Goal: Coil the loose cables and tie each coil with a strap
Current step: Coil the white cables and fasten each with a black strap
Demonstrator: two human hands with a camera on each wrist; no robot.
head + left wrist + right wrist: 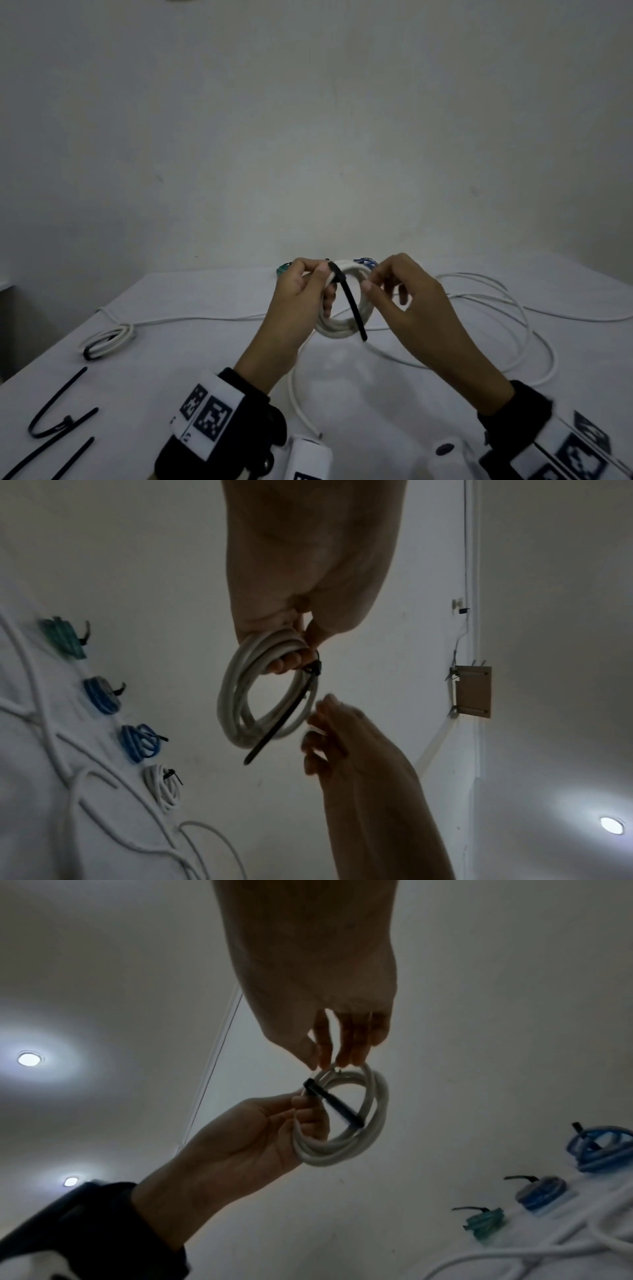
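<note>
My left hand holds a small white cable coil up above the table, thumb and curled fingers gripping its upper left rim. A black strap is looped around the coil right at that grip, and its long tail hangs free across the ring. My right hand is at the coil's right rim with thumb and fingertips drawn together; whether they pinch the cable is unclear. The left wrist view shows the coil, the strap and the blurred right hand. In the right wrist view its fingertips touch the coil.
Long loose white cable sprawls over the white table, with a half-gathered bundle at the left. Spare black straps lie at the near left. Strapped coils sit at the far edge: a green coil, blue coils and a white coil.
</note>
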